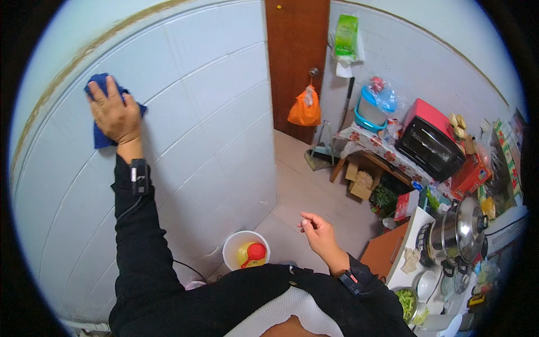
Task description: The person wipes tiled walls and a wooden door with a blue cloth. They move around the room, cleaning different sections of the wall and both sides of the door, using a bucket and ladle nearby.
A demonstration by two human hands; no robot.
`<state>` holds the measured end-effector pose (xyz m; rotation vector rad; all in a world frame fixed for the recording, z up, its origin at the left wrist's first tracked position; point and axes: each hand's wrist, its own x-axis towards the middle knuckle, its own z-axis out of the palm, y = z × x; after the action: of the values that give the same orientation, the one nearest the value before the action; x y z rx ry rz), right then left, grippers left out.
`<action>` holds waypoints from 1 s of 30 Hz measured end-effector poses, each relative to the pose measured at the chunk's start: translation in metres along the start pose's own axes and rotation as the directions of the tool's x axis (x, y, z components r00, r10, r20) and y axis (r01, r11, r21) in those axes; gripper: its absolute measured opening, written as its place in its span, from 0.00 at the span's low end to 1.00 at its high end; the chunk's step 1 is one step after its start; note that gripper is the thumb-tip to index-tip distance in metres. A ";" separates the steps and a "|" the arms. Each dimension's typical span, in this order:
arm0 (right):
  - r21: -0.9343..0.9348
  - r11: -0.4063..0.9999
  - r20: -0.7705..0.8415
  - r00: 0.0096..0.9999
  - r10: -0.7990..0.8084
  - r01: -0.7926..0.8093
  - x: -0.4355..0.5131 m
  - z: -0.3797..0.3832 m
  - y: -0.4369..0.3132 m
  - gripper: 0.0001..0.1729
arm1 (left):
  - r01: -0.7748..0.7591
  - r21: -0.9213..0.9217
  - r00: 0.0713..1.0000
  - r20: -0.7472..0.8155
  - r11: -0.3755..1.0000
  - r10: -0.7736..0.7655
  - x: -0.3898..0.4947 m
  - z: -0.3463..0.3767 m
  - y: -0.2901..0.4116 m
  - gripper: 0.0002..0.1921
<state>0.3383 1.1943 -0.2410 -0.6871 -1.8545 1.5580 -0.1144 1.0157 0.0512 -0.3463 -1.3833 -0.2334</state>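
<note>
My left hand (pixel 113 113) lies spread over a dark blue cloth (pixel 103 139) and presses it flat against the white tiled wall (pixel 210 97). The cloth sits high on the wall, just under the brownish line along the top of the tiles, and its middle is hidden by my palm. My right hand (pixel 318 234) hangs in the air in front of my body, above the tiled floor. Its fingers are loosely bent, with a gap between thumb and index finger, and nothing shows in it.
Below me a white bucket (pixel 227 248) holds yellowish liquid and a red dipper (pixel 256 252). An orange bag (pixel 306 109) hangs from the knob of a brown door (pixel 297 46). To the right are a cloth-covered table (pixel 358 137) and a counter (pixel 398 269) with a steamer pot (pixel 457 236).
</note>
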 end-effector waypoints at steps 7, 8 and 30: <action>0.030 1.000 -0.045 0.999 0.010 -0.008 0.039 -0.052 0.025 0.15 | -0.032 0.005 0.996 -0.082 0.999 0.033 -0.002 0.005 -0.002 0.29; 0.076 0.997 -0.051 0.999 0.004 0.000 0.048 -0.059 0.030 0.16 | -0.039 -0.013 0.996 -0.084 0.999 0.038 -0.001 0.006 -0.002 0.29; -0.048 0.995 -0.022 0.996 0.085 -0.086 0.279 -0.175 0.043 0.18 | -0.081 -0.420 0.996 -0.011 0.904 0.084 -0.067 0.105 0.294 0.23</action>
<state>0.2783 1.5206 -0.2284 -0.8107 -1.8759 1.5580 -0.1158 1.3247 -0.0292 -0.7645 -1.3162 -0.4637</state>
